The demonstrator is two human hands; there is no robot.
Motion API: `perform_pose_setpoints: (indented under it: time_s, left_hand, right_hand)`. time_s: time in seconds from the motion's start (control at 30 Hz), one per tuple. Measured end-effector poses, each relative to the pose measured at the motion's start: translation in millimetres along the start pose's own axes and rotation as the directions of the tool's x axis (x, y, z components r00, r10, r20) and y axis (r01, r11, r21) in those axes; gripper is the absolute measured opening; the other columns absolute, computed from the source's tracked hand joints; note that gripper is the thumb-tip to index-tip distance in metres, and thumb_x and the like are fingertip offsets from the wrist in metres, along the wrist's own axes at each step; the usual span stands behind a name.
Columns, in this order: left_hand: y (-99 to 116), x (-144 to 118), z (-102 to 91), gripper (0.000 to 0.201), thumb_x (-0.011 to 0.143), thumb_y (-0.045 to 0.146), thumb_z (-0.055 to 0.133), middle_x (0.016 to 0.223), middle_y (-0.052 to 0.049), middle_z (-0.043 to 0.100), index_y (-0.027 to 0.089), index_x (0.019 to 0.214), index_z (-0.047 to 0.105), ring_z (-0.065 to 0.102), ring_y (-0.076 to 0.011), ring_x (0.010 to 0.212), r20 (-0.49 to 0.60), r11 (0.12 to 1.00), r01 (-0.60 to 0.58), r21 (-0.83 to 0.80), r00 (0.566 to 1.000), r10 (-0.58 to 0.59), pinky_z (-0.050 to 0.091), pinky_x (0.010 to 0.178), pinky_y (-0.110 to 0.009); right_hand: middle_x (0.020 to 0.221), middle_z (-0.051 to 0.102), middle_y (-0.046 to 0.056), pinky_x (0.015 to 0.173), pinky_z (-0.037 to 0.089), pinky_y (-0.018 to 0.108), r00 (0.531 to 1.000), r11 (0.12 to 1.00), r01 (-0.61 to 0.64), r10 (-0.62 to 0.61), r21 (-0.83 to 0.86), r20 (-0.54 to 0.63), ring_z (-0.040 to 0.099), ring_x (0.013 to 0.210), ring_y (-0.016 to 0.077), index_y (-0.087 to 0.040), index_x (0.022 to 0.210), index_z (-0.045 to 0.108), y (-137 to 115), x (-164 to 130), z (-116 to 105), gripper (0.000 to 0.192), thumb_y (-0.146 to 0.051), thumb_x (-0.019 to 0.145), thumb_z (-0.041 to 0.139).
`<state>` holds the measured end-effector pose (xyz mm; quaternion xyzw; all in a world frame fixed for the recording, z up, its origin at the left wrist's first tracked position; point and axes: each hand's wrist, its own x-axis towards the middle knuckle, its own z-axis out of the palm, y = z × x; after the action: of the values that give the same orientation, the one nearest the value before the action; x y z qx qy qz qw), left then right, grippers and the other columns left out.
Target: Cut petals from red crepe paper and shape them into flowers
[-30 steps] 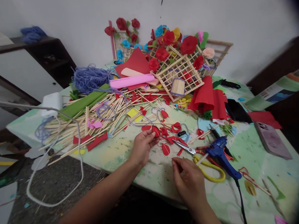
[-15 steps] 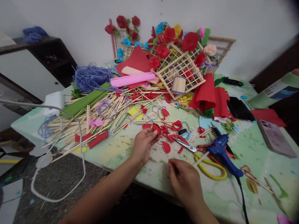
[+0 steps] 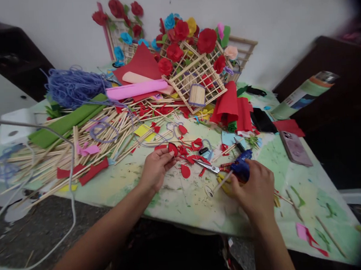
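My left hand point(image 3: 156, 168) pinches a small red paper petal point(image 3: 173, 149) with a dark edge between thumb and fingertips. My right hand point(image 3: 257, 189) is wrapped round the blue glue gun point(image 3: 241, 164), covering its handle; a whitish glue stick point(image 3: 222, 184) juts from its back end. Beside the gun lie open scissors point(image 3: 209, 165), their yellow handles partly hidden by the gun and my hand. Loose red petals, one a rounded petal point(image 3: 185, 171), lie on the table between my hands, near a small black cap point(image 3: 203, 150).
Thin wooden sticks point(image 3: 108, 134) spread over the left, near blue yarn point(image 3: 75, 86) and green crepe paper point(image 3: 67, 120). Stick lattices point(image 3: 199, 85) with paper flowers lean at the back wall. A phone point(image 3: 295, 148) and a bottle point(image 3: 305, 94) stand right. A white cable point(image 3: 72, 189) hangs at left.
My right hand has moved right, from in front of the scissors onto the glue gun, and closed round it. My left hand keeps the petal. The view has turned right.
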<state>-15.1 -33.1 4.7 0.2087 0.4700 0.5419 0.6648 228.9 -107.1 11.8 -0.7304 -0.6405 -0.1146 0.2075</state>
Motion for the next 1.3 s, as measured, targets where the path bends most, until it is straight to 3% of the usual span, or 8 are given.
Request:
perform_pose_setpoints:
  time_s: [0.2,0.5,0.63,0.77,0.87,0.97,1.1,1.3]
  left_hand:
    - [-1.9,1.9,2.7,0.019,0.067,0.013,0.071,0.070,-0.005,0.069,0.013,0.081,0.058,0.067,-0.0137,0.065,0.001,0.998,0.054,0.022,0.999,-0.054,0.052,0.059,-0.020]
    - [0.3,4.2,0.1,0.017,0.067,0.017,0.073,0.072,-0.005,0.070,0.013,0.079,0.061,0.067,-0.0139,0.065,0.047,0.998,0.036,0.046,0.998,-0.038,0.052,0.059,-0.021]
    - [2.9,7.8,0.5,0.017,0.069,0.016,0.071,0.072,-0.005,0.070,0.014,0.081,0.060,0.067,-0.0129,0.063,0.028,0.997,0.059,0.047,0.998,-0.060,0.051,0.058,-0.020]
    - [6.9,13.9,4.3,0.016,0.070,0.015,0.069,0.073,-0.005,0.070,0.014,0.082,0.059,0.067,-0.0123,0.062,0.016,0.995,0.078,0.065,0.997,-0.079,0.051,0.059,-0.021]
    - [6.7,17.3,8.4,0.014,0.071,0.014,0.068,0.076,-0.006,0.070,0.014,0.083,0.059,0.067,-0.0121,0.064,0.037,0.992,0.094,0.082,0.995,-0.098,0.051,0.058,-0.020]
    - [3.6,18.1,11.6,0.014,0.072,0.014,0.067,0.073,-0.005,0.069,0.013,0.083,0.059,0.067,-0.0121,0.064,0.071,0.990,0.104,0.097,0.991,-0.111,0.052,0.058,-0.020]
    - [0.8,16.5,13.2,0.016,0.069,0.016,0.070,0.069,-0.004,0.069,0.013,0.080,0.059,0.067,-0.0123,0.063,0.109,0.989,0.094,0.115,0.988,-0.106,0.051,0.057,-0.019]
    - [0.6,13.2,13.8,0.018,0.067,0.016,0.072,0.066,-0.001,0.067,0.014,0.080,0.060,0.063,-0.0092,0.056,0.098,0.990,0.079,0.118,0.991,-0.091,0.051,0.058,-0.019]
  right_hand:
    - [0.107,0.060,0.021,0.090,0.042,0.043,0.975,0.986,-0.052,0.084,-0.157,0.206,0.056,0.099,0.0334,-0.003,0.120,0.049,47.3,8.2,11.2,0.056,-0.032,0.072,0.051]
    - [0.097,0.062,0.019,0.087,0.044,0.042,0.973,0.988,-0.028,0.061,-0.152,0.223,0.056,0.095,0.0346,-0.008,0.104,0.059,49.3,13.5,9.5,0.040,-0.032,0.073,0.048]
    - [0.091,0.064,0.018,0.071,0.047,0.042,0.960,0.975,-0.174,0.199,-0.134,0.198,0.059,0.086,0.0348,-0.011,0.108,0.057,45.9,14.5,0.2,0.044,-0.040,0.076,0.047]
    - [0.077,0.064,0.015,0.060,0.043,0.040,0.941,0.944,-0.328,0.330,-0.039,0.075,0.060,0.073,0.0336,-0.012,0.112,0.056,26.0,12.1,-15.6,0.050,-0.047,0.076,0.048]
    - [0.079,0.065,0.014,0.061,0.044,0.036,0.968,0.946,-0.249,0.253,0.209,0.008,0.061,0.068,0.0276,-0.011,0.106,0.058,-6.3,4.4,-21.9,0.047,-0.047,0.077,0.050]
    - [0.075,0.065,0.008,0.059,0.044,0.030,0.993,0.869,-0.108,0.075,0.482,0.087,0.060,0.063,0.0212,-0.018,0.090,0.060,-43.8,-5.1,-17.3,0.031,-0.045,0.080,0.050]
    - [0.067,0.063,0.003,0.054,0.043,0.027,0.975,0.736,-0.001,-0.149,0.677,0.163,0.058,0.058,0.0175,-0.020,0.084,0.059,-75.9,-11.5,-2.0,0.025,-0.043,0.080,0.051]
    - [0.066,0.062,0.001,0.055,0.041,0.026,0.965,0.675,-0.068,-0.142,0.735,0.220,0.056,0.058,0.0163,-0.019,0.078,0.059,-83.9,-10.8,6.8,0.028,-0.045,0.081,0.051]
